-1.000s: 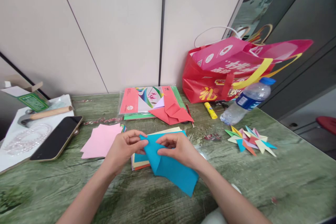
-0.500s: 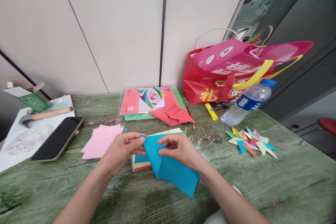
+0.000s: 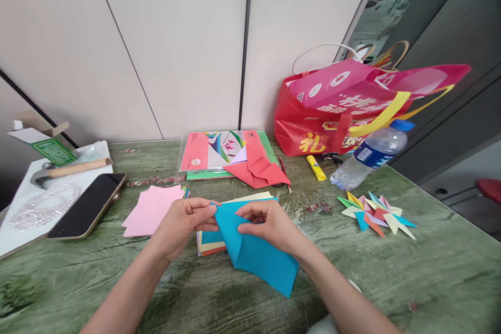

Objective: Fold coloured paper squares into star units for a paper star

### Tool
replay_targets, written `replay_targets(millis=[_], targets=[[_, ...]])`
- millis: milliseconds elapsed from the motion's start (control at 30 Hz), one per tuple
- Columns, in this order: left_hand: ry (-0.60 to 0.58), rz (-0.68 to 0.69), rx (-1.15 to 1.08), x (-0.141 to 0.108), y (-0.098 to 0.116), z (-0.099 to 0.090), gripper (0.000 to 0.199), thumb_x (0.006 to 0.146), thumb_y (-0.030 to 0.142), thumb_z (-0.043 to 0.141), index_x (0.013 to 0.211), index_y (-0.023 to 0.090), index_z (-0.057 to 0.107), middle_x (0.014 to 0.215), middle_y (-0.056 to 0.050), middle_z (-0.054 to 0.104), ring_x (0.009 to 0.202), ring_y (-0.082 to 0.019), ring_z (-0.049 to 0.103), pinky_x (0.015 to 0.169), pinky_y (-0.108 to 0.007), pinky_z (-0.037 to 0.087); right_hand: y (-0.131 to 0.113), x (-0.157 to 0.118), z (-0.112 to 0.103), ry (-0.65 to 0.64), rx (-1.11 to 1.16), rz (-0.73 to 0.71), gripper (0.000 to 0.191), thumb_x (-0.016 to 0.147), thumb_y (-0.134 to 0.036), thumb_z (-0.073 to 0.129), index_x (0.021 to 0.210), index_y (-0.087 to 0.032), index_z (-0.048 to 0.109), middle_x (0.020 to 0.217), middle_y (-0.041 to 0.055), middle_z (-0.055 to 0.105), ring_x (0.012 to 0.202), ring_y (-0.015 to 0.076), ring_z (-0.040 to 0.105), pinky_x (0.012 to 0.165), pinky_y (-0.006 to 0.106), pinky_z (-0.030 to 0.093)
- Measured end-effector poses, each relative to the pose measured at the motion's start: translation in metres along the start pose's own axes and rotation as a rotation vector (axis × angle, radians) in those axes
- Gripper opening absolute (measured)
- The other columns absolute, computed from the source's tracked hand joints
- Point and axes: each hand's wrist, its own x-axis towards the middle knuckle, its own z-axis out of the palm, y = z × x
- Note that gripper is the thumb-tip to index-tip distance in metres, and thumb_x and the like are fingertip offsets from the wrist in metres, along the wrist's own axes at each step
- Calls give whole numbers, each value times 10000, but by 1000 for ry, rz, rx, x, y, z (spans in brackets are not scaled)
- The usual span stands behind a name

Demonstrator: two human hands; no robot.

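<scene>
Both hands are on a blue sheet of paper [image 3: 258, 261], partly folded, with one corner turned over. My left hand [image 3: 191, 222] pinches its upper left corner between thumb and fingers. My right hand [image 3: 270, 224] has thumb and fingertips closed on the folded flap near the upper middle. Beneath the sheet lies a stack of coloured paper [image 3: 207, 247], with blue, cream and orange edges showing; the rest of it is covered. Left of my left hand is a pile of pink paper squares [image 3: 151, 211].
Behind are a paper pack [image 3: 199, 154] and a folded red paper [image 3: 260, 171]. To the right stand a red bag [image 3: 297, 125], a water bottle [image 3: 370, 156], a glue stick [image 3: 316, 168] and folded paper stars [image 3: 378, 214]. A phone [image 3: 88, 206] and a hammer [image 3: 74, 169] lie left.
The camera view has shifted very slightly. Both hands keep their hold on the blue paper, and its fold looks nearly the same.
</scene>
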Motion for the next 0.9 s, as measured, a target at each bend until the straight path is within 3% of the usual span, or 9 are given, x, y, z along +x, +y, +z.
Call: replay_targets(millis=[900], targets=[[43, 27, 41, -1, 3, -2, 171, 663, 283, 690, 711, 121, 662, 659, -53, 708, 638, -170, 647, 655, -298, 527, -4, -1, -1, -9, 11, 35, 244, 581, -247, 717, 805, -158, 678, 705, 9, 647, 663, 143, 571, 605, 262, 461]])
